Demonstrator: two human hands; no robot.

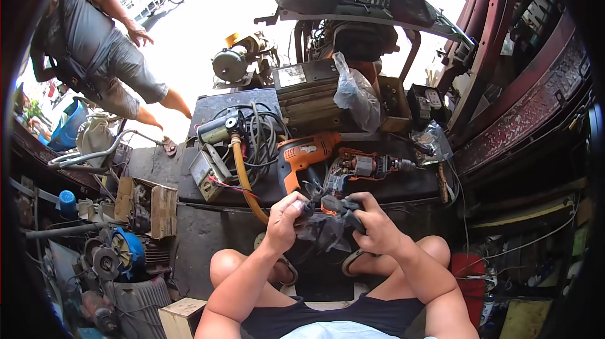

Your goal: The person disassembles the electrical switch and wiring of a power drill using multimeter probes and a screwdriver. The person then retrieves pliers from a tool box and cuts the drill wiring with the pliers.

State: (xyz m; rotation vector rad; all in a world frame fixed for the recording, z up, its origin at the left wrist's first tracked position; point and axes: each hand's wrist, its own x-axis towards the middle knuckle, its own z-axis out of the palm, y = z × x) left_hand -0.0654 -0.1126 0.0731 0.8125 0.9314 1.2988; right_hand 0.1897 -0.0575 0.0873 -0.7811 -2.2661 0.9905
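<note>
My left hand [287, 218] is closed around a small dark part, held above my lap. Beside it, my right hand [373, 220] grips black-handled pliers [342, 208], their jaws pointing left toward that part. Just beyond my hands, an orange and black drill housing [301, 156] lies on the dark bench. To its right is an opened drill [365, 166] with its motor and chuck exposed. Some clear plastic [324, 232] and dark cable hang below my hands. What the jaws touch is too small to tell.
A yellow hose [242, 172], coiled grey cable [261, 134] and an open metal box [208, 172] lie left on the bench [403, 197]. Behind stands a wooden crate [309, 96]. Motors [129, 251] fill the lower left. A person [94, 43] stands at upper left.
</note>
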